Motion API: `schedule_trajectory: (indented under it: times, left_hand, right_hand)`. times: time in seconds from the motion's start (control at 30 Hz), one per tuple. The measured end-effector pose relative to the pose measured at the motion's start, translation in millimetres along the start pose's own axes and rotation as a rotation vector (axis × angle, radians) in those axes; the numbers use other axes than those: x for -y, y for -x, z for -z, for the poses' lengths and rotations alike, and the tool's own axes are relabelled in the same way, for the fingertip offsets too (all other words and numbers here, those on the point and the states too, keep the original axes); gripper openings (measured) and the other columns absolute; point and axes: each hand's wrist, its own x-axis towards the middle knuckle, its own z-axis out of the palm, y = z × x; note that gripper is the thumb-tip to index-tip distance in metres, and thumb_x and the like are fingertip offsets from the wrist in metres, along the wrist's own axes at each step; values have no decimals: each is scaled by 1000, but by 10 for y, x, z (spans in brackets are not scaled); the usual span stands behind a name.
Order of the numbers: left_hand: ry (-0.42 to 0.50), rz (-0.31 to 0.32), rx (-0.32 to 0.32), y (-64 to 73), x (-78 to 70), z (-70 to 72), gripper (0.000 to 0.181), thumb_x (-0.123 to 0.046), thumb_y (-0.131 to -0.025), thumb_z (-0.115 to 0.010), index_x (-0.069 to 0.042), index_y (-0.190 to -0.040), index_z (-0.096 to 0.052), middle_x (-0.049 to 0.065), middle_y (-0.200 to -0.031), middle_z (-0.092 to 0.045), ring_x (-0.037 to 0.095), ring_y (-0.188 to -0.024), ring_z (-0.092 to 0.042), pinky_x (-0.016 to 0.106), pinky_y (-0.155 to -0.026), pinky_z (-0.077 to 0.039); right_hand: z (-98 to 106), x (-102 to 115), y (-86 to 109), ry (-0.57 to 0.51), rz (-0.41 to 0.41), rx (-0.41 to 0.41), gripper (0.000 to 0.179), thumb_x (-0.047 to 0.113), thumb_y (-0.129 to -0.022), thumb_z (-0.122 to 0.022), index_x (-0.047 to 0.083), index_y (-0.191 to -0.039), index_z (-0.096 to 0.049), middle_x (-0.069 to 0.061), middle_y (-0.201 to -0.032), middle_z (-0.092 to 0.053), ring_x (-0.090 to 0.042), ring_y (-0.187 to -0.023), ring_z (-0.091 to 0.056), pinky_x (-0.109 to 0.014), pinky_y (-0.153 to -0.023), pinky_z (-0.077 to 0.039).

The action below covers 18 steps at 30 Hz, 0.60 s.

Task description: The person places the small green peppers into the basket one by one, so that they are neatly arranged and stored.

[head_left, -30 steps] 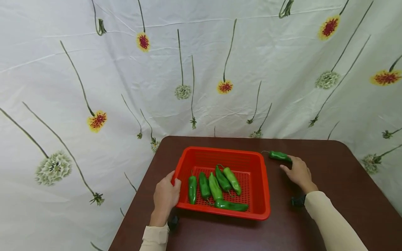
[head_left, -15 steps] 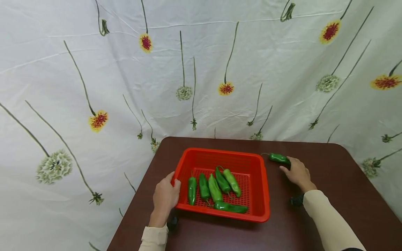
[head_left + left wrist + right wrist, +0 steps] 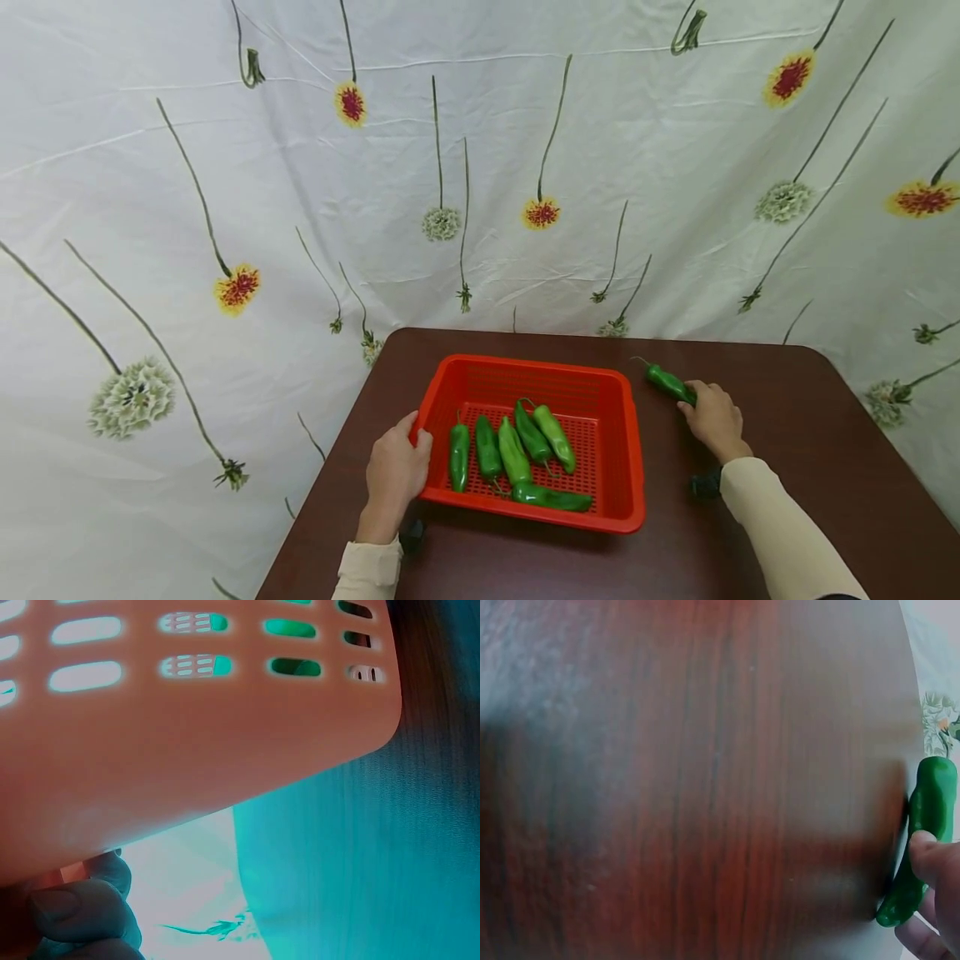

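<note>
On the brown table stands a red plastic basket (image 3: pixel 540 365) with several green peppers (image 3: pixel 514 450) lying on its slotted floor. My left hand (image 3: pixel 399 467) grips the basket's left rim; its curled fingers (image 3: pixel 90 907) show under the rim in the left wrist view. To the right of the basket, my right hand (image 3: pixel 714 417) pinches a single green pepper (image 3: pixel 667 382) by its lower end, thumb on one side and fingers on the other. This pepper's thin stem points toward the back left. In the right wrist view the held pepper (image 3: pixel 934 796) appears at the right edge, close over the tabletop.
The dark brown table (image 3: pixel 540 567) has rounded far corners. Behind it hangs a white cloth (image 3: pixel 480 167) printed with flowers. Dark bands sit at both wrists, below the cream sleeves (image 3: pixel 787 525).
My right hand has closed its thumb and fingers on the lone pepper, which has tilted so its lower end swings toward me. My left hand stays on the basket rim.
</note>
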Motion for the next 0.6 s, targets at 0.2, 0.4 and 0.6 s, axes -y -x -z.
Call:
schedule_trajectory:
  times: [0.2, 0.4, 0.6]
  left_hand:
    - [-1, 6, 0, -3, -5, -10, 48, -30, -96, -53, -12, -140, -59, 17, -127, -69, 33, -96, -69, 56, -86, -57]
    - [-5, 6, -2, -5, -11, -8, 48, -30, -96, -52, -12, -140, -59, 17, -126, -69, 33, -95, -69, 56, -85, -57]
    - [-2, 3, 2, 0, -17, 6, 48, -29, -96, -53, -11, -140, -58, 17, -125, -69, 31, -91, -69, 55, -84, -58]
  right_hand:
    - [-29, -4, 9, 10, -3, -43, 43, 17, -94, -67, 0, -133, -58, -30, -120, -62, -46, -100, -63, -58, -75, -52]
    - [-32, -6, 2, -4, -9, -63, 43, 17, -93, -69, 1, -131, -60, -28, -118, -64, -43, -99, -64, -56, -76, -52]
    - [-34, 22, 9, -22, -20, -64, 42, 18, -93, -69, 1, -131, -61, -28, -118, -64, -43, -100, -64, -55, -77, -52]
